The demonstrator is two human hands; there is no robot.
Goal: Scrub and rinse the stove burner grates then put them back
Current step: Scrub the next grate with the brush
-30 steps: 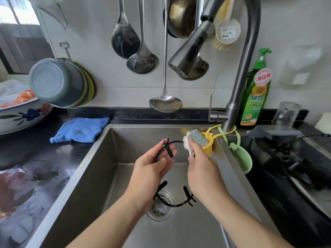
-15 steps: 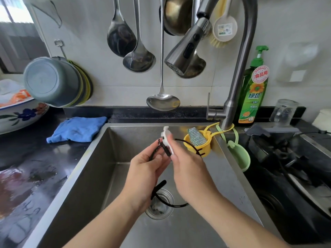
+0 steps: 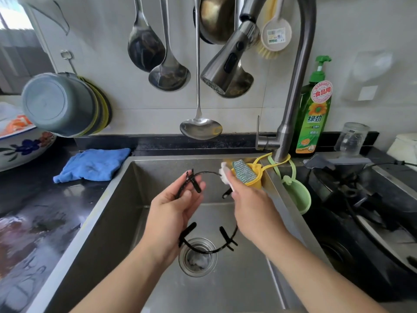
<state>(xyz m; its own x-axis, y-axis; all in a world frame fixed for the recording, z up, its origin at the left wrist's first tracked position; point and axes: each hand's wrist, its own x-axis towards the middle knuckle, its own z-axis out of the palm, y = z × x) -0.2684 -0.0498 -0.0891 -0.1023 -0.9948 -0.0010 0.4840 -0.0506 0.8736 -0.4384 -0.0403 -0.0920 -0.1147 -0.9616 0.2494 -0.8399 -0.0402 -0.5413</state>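
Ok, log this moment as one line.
phase: scrubbing | left hand: holds grate ring | right hand: rubs white sponge on it | tap: no water visible

The burner grate (image 3: 204,173) at the centre of the frame is black, and the scrub pad (image 3: 223,175) against it is white. The sink (image 3: 117,213) is grey steel. At mid left a blue cloth (image 3: 92,164) lies on the black tabletop (image 3: 33,195). Right of centre, a yellow holder (image 3: 255,177) carries a silvery-teal scourer (image 3: 243,171), beside a pale green holder (image 3: 295,195). The soap bottle (image 3: 314,116) at upper right is green with a sunflower label. The bowl (image 3: 24,147) at far left is white with blue and red flowers.
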